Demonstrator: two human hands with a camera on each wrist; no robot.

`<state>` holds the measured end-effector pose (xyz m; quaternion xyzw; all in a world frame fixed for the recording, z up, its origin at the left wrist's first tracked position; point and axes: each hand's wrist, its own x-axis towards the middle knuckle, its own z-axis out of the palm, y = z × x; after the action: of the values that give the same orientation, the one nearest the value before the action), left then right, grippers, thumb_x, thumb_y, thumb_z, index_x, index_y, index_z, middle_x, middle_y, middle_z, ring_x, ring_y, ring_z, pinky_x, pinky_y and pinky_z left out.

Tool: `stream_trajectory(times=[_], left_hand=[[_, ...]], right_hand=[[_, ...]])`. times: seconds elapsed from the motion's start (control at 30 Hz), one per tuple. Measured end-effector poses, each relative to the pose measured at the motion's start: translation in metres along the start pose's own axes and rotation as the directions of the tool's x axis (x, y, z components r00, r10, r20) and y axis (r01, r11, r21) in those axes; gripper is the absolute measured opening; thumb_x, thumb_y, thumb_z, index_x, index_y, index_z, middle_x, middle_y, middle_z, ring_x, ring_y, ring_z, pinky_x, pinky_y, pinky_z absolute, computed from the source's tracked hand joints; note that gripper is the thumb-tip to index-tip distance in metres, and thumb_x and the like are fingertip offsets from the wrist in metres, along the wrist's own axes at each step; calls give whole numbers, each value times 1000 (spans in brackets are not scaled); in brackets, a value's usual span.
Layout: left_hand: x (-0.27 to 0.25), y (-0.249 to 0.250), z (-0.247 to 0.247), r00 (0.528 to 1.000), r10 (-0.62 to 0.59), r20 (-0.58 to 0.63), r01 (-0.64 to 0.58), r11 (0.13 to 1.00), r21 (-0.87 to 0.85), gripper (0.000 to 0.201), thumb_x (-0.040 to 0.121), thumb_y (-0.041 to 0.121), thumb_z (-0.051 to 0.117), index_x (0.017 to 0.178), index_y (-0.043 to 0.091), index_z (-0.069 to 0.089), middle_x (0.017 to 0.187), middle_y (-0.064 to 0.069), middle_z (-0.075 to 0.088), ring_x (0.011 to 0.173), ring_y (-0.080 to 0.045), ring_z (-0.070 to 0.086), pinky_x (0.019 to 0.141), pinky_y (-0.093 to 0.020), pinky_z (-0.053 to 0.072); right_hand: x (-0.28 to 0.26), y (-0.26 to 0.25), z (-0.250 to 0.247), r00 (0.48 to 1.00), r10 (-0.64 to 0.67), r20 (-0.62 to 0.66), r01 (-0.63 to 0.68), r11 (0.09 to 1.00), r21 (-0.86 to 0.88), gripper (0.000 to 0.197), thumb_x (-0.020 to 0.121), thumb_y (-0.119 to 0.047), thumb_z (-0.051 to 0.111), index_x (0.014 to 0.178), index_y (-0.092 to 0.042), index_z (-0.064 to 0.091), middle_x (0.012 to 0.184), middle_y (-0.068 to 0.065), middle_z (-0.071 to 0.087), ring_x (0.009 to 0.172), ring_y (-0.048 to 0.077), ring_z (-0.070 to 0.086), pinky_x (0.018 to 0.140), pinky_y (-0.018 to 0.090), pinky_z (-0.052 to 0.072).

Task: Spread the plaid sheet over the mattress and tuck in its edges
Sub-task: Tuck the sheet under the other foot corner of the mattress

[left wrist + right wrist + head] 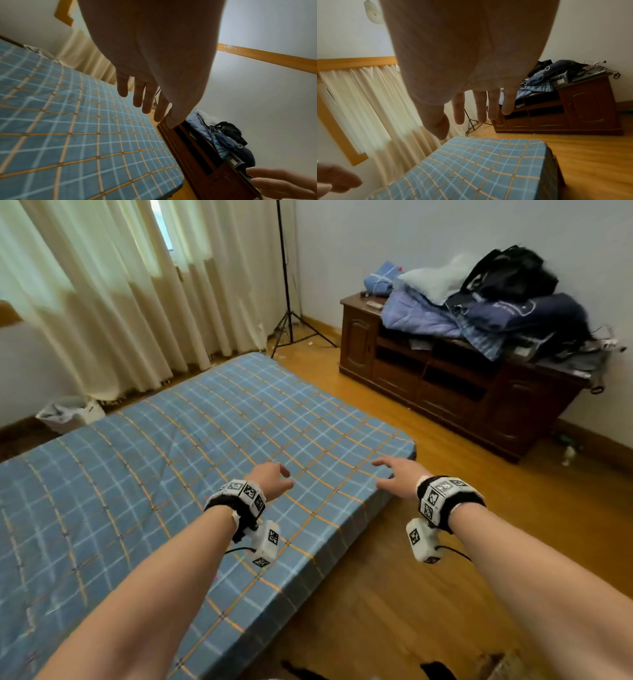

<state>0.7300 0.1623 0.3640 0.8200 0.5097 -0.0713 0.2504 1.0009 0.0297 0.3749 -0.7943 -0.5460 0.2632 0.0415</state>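
Plaid sheet (178, 446) already spread over the whole top of the mattress (342, 522), down the near side and round the corner toward the cabinet (455, 392). Looks drawn under along that side and corner, so tucking seems nearly done; far side by the curtain (102, 302) hidden, cannot tell there. Probably left: smoothing some soft creases near the middle of the mattress, checking the hidden edges.

Blue cloth, with thin white lines and wider orange lines in a grid; lies mostly flat, fairly tight at the corner, grid lines a little wavy near the hands.

Left hand (270, 475) above the mattress, near its cabinet-side end, fingers (149, 100) loosely extended, grasping nothing, apparently not touching the cloth. Right hand (397, 474) over the near edge of the mattress, close to the same corner, fingers (479, 106) spread and relaxed, also released and holding nothing.
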Motion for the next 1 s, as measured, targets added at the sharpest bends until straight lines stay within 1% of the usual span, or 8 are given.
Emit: stream_trajectory(times=[0.07, 0.17, 0.37, 0.6, 0.7, 0.77, 0.87, 1.0], left_hand=[[37, 46, 3, 999, 38, 17, -37, 999, -18, 41, 92, 36, 54, 127, 15, 60, 130, -6, 62, 121, -25, 56, 98, -32, 45], [96, 102, 3, 997, 54, 51, -54, 999, -7, 41, 93, 36, 54, 128, 16, 60, 132, -6, 60, 121, -25, 56, 97, -32, 44], [256, 189, -1, 988, 96, 117, -96, 995, -4, 39, 95, 34, 53, 127, 12, 61, 122, -7, 66, 108, -24, 63, 89, -32, 49], [477, 321, -13, 958, 185, 218, -184, 983, -27, 40, 94, 35, 55, 125, 11, 62, 123, -8, 66, 111, -26, 62, 93, -36, 51], [564, 392, -31, 947, 222, 234, -225, 974, -15, 37, 94, 29, 57, 123, 7, 62, 120, -11, 67, 109, -27, 62, 89, -33, 49], [617, 436, -40, 941, 231, 248, -232, 972, -23, 37, 94, 28, 58, 122, 5, 62, 119, -12, 67, 108, -28, 62, 89, -34, 49], [693, 489, -49, 952, 209, 225, -210, 978, -23, 38, 95, 26, 56, 125, 3, 60, 122, -13, 65, 112, -28, 60, 91, -34, 47], [786, 520, -46, 987, 74, 144, -66, 996, -63, 41, 96, 27, 53, 130, 6, 55, 132, -9, 59, 120, -23, 55, 92, -28, 42]], right_hand=[[23, 40, -29, 1000, 23, 6, -23, 1000, -15, 54, 86, -46, 59, 137, -40, 43, 131, 2, 60, 103, 23, 65, 86, 41, 55], [65, 95, -64, 999, 40, 12, -40, 999, -33, 52, 85, -48, 58, 135, -42, 45, 126, 3, 62, 98, 22, 65, 82, 39, 55], [183, 197, -132, 997, 65, 40, -62, 996, -62, 51, 87, -46, 59, 135, -40, 45, 139, -1, 53, 117, 21, 57, 90, 38, 52], [333, 317, -241, 986, 164, 22, -163, 984, -67, 47, 88, -45, 59, 133, -41, 47, 141, -3, 51, 116, 19, 57, 91, 38, 52], [393, 366, -293, 981, 194, -3, -194, 981, -15, 44, 89, -44, 56, 132, -40, 48, 137, -3, 54, 111, 20, 61, 89, 38, 54], [432, 399, -322, 979, 206, -7, -206, 978, 33, 43, 91, -42, 56, 133, -37, 49, 138, -3, 55, 115, 19, 59, 92, 35, 52], [506, 445, -362, 981, 196, 0, -195, 978, 69, 44, 91, -40, 56, 135, -34, 49, 139, -4, 54, 121, 18, 55, 94, 33, 48], [636, 495, -408, 996, 88, 33, -89, 995, 48, 42, 91, -41, 56, 133, -37, 51, 136, -5, 56, 118, 17, 57, 95, 34, 49]])
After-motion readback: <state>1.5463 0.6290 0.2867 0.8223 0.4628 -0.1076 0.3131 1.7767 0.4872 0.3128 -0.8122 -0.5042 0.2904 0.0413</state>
